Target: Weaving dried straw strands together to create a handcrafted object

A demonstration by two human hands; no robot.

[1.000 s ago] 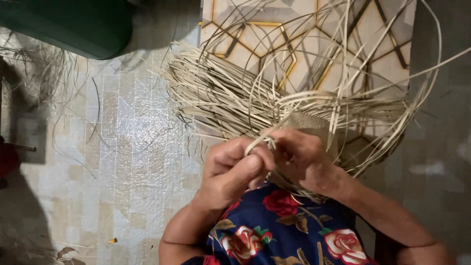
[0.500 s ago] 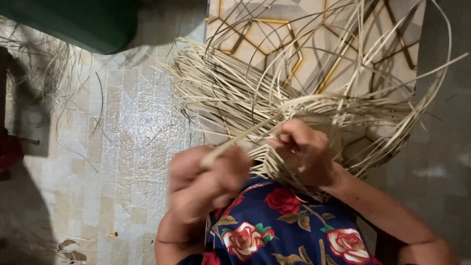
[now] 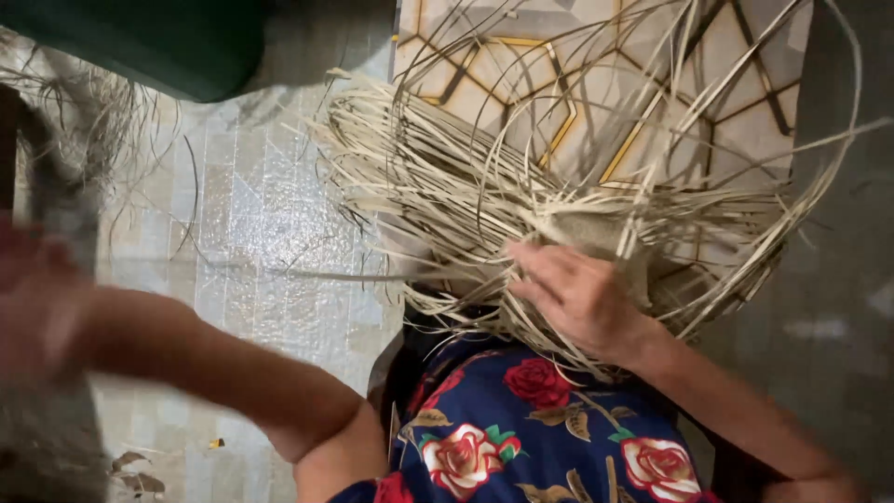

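A half-woven piece of pale straw (image 3: 587,228) rests on my lap, with several long loose strips (image 3: 438,177) fanning out to the left and arching overhead. My right hand (image 3: 582,298) grips the woven piece at its near edge, fingers pointing left across it. My left hand (image 3: 37,298) is flung far out to the left and badly blurred. One thin straw strand (image 3: 279,275) stretches taut from the weave towards that hand. My forearm (image 3: 214,373) crosses the lower left of the view.
A dark green container (image 3: 140,47) stands at the top left. Stray fibres (image 3: 93,121) lie on the shiny tiled floor (image 3: 242,214). A panel with gold hexagon lines (image 3: 559,93) lies behind the straw. My floral garment (image 3: 521,438) fills the bottom centre.
My left hand has swept from the weave far out to the left, drawing one strand out straight. My right hand stayed on the woven piece.
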